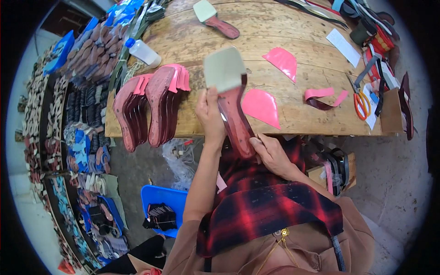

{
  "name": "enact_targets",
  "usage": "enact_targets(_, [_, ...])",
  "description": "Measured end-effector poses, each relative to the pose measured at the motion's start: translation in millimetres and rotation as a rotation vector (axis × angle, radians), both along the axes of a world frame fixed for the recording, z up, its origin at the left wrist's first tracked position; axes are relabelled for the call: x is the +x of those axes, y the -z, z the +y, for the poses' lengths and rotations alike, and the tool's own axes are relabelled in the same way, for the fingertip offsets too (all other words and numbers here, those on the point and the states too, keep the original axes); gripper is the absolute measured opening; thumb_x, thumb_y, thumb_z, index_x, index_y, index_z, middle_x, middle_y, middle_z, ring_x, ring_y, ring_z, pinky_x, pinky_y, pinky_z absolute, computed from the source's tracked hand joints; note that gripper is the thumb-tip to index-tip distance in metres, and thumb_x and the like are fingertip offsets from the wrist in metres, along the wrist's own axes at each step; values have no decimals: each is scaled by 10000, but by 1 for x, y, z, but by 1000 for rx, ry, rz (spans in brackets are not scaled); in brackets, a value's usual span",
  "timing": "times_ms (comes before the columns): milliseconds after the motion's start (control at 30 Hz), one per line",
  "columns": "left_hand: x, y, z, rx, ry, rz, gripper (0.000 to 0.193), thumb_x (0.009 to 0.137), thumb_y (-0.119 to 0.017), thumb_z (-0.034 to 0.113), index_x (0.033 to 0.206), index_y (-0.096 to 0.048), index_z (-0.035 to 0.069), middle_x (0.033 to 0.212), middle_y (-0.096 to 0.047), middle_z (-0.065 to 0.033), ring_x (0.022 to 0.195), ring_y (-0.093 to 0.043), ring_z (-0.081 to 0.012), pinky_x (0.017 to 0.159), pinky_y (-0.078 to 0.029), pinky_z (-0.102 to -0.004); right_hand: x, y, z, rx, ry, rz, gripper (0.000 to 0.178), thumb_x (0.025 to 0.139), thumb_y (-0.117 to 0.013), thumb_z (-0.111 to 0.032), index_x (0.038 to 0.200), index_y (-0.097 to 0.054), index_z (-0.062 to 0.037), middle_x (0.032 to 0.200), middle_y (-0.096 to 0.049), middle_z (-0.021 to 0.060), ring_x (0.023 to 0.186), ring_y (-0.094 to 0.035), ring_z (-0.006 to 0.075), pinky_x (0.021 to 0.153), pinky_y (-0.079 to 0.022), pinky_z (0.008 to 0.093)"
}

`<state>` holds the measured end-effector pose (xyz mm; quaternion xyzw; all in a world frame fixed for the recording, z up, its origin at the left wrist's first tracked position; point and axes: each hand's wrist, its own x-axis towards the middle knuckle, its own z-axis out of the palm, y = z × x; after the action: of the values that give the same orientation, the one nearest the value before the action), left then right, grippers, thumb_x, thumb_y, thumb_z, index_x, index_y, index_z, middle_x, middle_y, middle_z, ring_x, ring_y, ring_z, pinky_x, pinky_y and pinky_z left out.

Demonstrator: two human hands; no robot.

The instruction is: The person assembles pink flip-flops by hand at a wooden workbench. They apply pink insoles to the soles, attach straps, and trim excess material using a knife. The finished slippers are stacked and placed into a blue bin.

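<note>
Between my hands is a shoe insole [232, 103], with a pale cream front part and a dark red, glossy-edged arch and heel. My left hand [211, 114] closes on its left side, just below the cream part. Its heel end is pinched by my right hand [271, 153] at the lower right. Just right of the insole, a pink half-round piece [261, 108] lies on the wooden table [192, 121]. Farther back rests a second such pink piece [283, 63]. A similar insole [215, 19] lies at the far side, cream end pointing away.
Two stacks of red insoles [160, 103] with pink flaps overhang the table's left front edge. A blue-capped bottle [143, 52] lies behind them. To the right are a curled pink strip [324, 98] and orange-handled scissors [362, 103]. A blue bin [160, 197] sits below left, near loaded shelves [57, 137].
</note>
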<state>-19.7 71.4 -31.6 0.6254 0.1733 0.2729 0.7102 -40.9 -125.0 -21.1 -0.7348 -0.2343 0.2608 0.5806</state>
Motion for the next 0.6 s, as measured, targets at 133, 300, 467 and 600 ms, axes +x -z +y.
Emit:
enact_targets(133, [0,-11,-20,-546,227,13,475,999,-527,403,1287,-482,28,1194,-588,-119,1003,-627,-184,898,-502,-305,25,8,-13,-257,4,-766,152,843,-644,-135,923,-574,-26,737,-575,150,694,-620,345,577,-459,450])
enact_targets(300, [-10,-3,-41,-257,309,154,560,1016,-452,456,1301,-488,-25,1137,-620,-127,1005,-628,-177,847,-532,-300,40,-5,-14,-103,-42,-803,195,876,-653,-197,886,-600,-10,725,-585,102,632,-588,228,555,-455,355])
enact_targets(467, [-18,-18,-55,-555,419,-3,594,1025,-422,458,1256,-556,-73,1152,-649,-148,1045,-631,-185,920,-505,-323,62,-8,30,301,239,74,317,997,-537,-261,937,-629,36,709,-566,63,693,-512,87,638,-442,295])
enact_targets(600, [-23,-25,-45,-457,381,-17,583,1042,-364,423,1305,-499,-80,1279,-590,-183,1091,-629,-224,955,-505,-364,31,-1,26,156,133,95,374,1029,-468,-301,1006,-619,40,817,-589,15,762,-502,90,684,-441,308])
